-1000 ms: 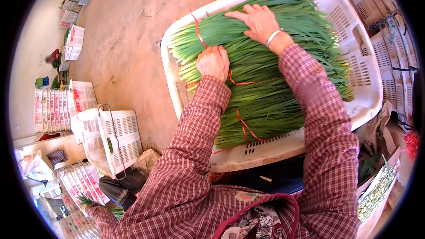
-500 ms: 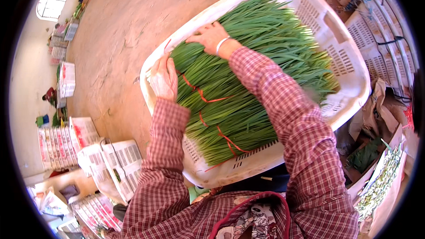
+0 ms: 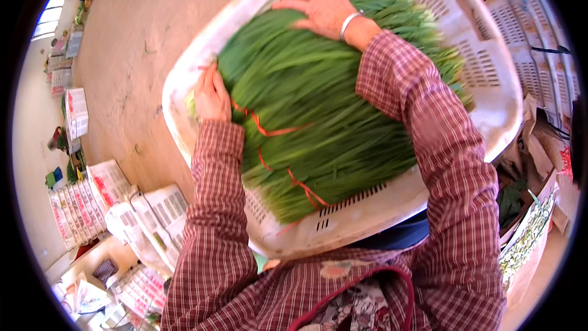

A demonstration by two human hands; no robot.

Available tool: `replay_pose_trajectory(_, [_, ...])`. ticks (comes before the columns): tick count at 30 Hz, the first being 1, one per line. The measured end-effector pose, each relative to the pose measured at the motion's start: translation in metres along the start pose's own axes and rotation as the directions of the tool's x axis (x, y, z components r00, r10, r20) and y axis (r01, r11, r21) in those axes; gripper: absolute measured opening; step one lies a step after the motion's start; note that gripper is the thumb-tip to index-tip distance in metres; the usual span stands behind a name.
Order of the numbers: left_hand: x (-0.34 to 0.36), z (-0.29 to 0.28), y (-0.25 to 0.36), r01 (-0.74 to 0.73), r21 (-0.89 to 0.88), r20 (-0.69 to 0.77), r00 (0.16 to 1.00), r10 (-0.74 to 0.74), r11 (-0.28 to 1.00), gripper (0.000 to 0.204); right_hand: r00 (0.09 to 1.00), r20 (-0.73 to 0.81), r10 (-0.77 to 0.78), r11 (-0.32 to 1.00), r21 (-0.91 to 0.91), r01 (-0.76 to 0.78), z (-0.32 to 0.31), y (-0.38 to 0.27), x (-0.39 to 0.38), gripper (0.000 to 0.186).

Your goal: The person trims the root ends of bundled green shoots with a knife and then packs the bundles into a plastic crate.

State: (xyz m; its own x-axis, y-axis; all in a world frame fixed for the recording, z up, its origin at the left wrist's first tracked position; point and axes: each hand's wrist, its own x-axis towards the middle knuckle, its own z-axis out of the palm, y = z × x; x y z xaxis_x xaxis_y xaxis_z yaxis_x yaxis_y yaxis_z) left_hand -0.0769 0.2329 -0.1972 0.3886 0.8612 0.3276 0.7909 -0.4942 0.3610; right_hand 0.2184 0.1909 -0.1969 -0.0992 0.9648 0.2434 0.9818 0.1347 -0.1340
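Note:
A large white plastic basket (image 3: pixel 184 72) holds bundles of long, flat green leaves that look like garlic chives (image 3: pixel 331 107), laid side by side. Red ties (image 3: pixel 269 130) wrap around several of the bundles. My left hand (image 3: pixel 212 95) lies flat against the left end of the leaves, just inside the basket's left wall, fingers extended and close together. Spread on top of the leaves at the far side is my right hand (image 3: pixel 321 9), palm down, with a pale bracelet (image 3: pixel 349 24) at its wrist. Neither hand is closed around a bundle.
Stacked pale crates (image 3: pixel 533 43) stand beyond the basket's right side. A box of cut pale-green pieces (image 3: pixel 527 239) sits at the lower right. More white crates (image 3: pixel 150 217) line the left, on a brown floor (image 3: pixel 131 55).
My right hand has shifted right and farther up over the leaves, its fingers spreading wider. My left hand stays at the leaves' left end. The basket appears larger and farther left in view.

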Motion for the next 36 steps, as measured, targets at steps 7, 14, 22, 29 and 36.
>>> replay_pose_trajectory(7, [0.002, 0.024, -0.02, -0.04, 0.038, 0.018, 0.999, 0.039, 0.998, 0.028, 0.993, 0.112, 0.027, 0.999, 0.019, -0.029, 0.025, 0.005, 0.002, 0.05])
replay_pose_trajectory(14, [0.005, 0.027, -0.025, -0.033, 0.059, 0.021, 0.999, 0.032, 0.998, 0.032, 0.942, 0.08, 0.327, 0.94, -0.124, -0.316, -0.033, 0.057, -0.05, 0.048])
replay_pose_trajectory(22, [0.025, 0.04, 0.026, -0.256, 0.008, 0.12, 0.96, 0.253, 0.967, 0.046, 0.965, -0.237, 0.115, 0.991, -0.035, -0.126, -0.058, -0.052, -0.08, 0.04])
replay_pose_trajectory(29, [0.008, 0.054, 0.059, -0.159, 0.247, 0.197, 0.974, 0.111, 0.956, 0.05, 0.946, -0.022, 0.324, 0.942, 0.098, -0.321, 0.005, -0.025, -0.107, 0.05])
replay_pose_trajectory(36, [0.009, 0.058, 0.056, -0.16, 0.277, 0.201, 0.974, 0.106, 0.947, 0.05, 0.821, 0.224, 0.525, 0.839, 0.024, -0.543, -0.011, 0.033, -0.143, 0.048])
